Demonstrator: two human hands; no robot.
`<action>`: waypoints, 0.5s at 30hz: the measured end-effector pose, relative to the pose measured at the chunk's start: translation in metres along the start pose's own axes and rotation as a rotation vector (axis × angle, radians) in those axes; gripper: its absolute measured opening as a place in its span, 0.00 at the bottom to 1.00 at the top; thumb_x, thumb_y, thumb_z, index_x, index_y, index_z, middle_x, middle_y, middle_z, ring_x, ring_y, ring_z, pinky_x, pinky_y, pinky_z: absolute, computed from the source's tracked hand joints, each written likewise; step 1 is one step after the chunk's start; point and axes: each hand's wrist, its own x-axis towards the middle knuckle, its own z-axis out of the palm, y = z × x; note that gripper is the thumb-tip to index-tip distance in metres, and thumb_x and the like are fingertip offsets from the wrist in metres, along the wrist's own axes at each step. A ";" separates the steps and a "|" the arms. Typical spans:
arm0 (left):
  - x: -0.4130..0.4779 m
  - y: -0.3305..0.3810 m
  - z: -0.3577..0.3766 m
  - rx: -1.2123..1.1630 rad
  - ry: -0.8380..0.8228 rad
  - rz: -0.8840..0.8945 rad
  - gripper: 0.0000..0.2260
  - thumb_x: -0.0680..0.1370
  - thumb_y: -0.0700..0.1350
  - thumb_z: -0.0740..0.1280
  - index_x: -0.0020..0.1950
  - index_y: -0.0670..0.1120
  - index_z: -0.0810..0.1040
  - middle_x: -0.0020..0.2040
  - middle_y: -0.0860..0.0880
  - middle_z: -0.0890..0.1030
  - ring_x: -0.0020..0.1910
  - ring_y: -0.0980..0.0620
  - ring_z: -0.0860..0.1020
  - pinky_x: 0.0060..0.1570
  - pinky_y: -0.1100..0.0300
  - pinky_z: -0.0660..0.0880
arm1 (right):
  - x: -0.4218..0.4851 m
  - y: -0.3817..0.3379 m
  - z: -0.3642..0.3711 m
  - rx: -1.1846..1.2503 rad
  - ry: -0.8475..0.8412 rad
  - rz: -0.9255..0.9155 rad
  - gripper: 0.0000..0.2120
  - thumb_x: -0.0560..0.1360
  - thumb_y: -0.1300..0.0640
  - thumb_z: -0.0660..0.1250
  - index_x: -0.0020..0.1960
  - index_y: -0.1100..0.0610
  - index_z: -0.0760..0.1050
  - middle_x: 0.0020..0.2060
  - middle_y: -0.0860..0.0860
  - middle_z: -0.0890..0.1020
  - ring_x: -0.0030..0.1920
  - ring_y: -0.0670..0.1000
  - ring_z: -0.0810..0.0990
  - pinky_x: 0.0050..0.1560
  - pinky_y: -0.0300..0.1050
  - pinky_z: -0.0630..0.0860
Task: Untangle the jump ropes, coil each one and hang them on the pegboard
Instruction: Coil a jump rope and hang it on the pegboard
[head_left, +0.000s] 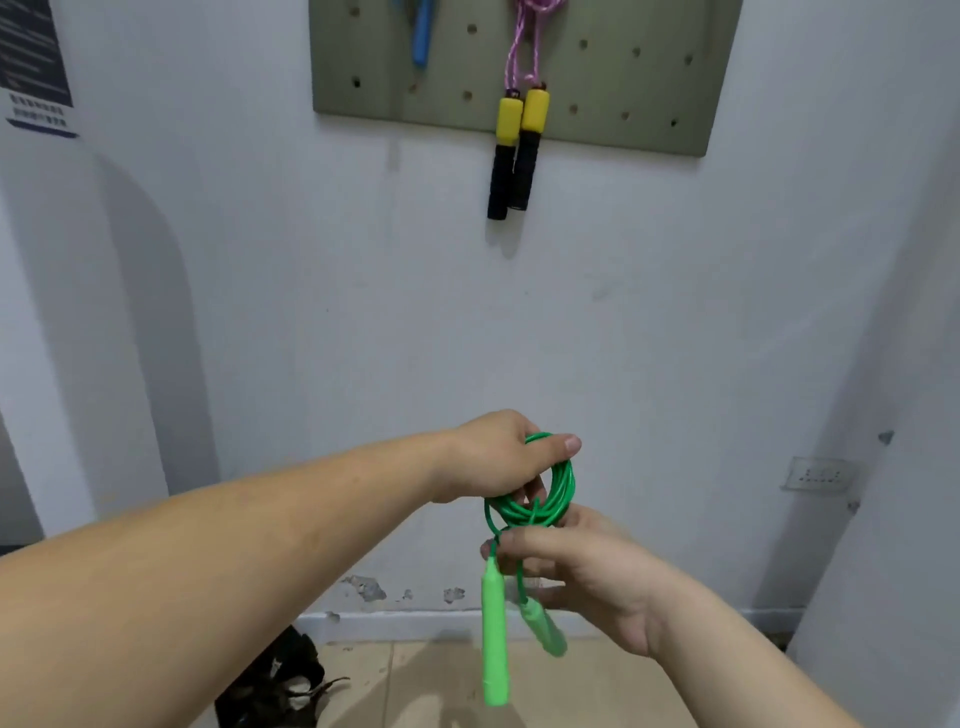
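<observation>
Green jump rope (535, 493), coiled at lower centre, is gripped on top by the left hand (493, 457) while the right hand (587, 571) pinches strands above its dangling handles. Coiling looks finished; next it likely needs lifting to a free spot on the pegboard (623, 78), upper centre, beside the pink rope (519, 62). The upper-left poster (36, 62) is too blurred to read.

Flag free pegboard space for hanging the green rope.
Widest bare stretch: pegboard right of the pink rope, out to its right edge. Narrower gap between the blue handle and the pink rope. Thin strip left of the blue handle. Crowded around the yellow-black handles.
</observation>
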 end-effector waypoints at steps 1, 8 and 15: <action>0.010 0.000 -0.006 -0.002 0.007 0.007 0.21 0.81 0.64 0.63 0.43 0.47 0.79 0.39 0.50 0.85 0.31 0.55 0.77 0.35 0.63 0.72 | 0.011 -0.005 -0.002 0.017 0.020 -0.004 0.17 0.73 0.64 0.69 0.62 0.57 0.77 0.53 0.56 0.87 0.56 0.51 0.86 0.68 0.60 0.73; 0.091 -0.006 -0.056 -0.075 0.074 0.087 0.19 0.75 0.62 0.73 0.42 0.46 0.84 0.38 0.50 0.84 0.30 0.57 0.77 0.33 0.66 0.72 | 0.103 -0.052 -0.034 0.237 0.000 0.055 0.15 0.67 0.70 0.52 0.51 0.65 0.71 0.36 0.60 0.76 0.38 0.62 0.80 0.51 0.54 0.76; 0.149 0.050 -0.127 -0.158 0.090 0.110 0.16 0.78 0.59 0.72 0.42 0.46 0.84 0.38 0.49 0.85 0.31 0.54 0.77 0.34 0.63 0.73 | 0.140 -0.148 -0.070 -0.115 0.101 0.113 0.13 0.63 0.67 0.55 0.38 0.64 0.79 0.26 0.57 0.70 0.25 0.54 0.65 0.31 0.43 0.66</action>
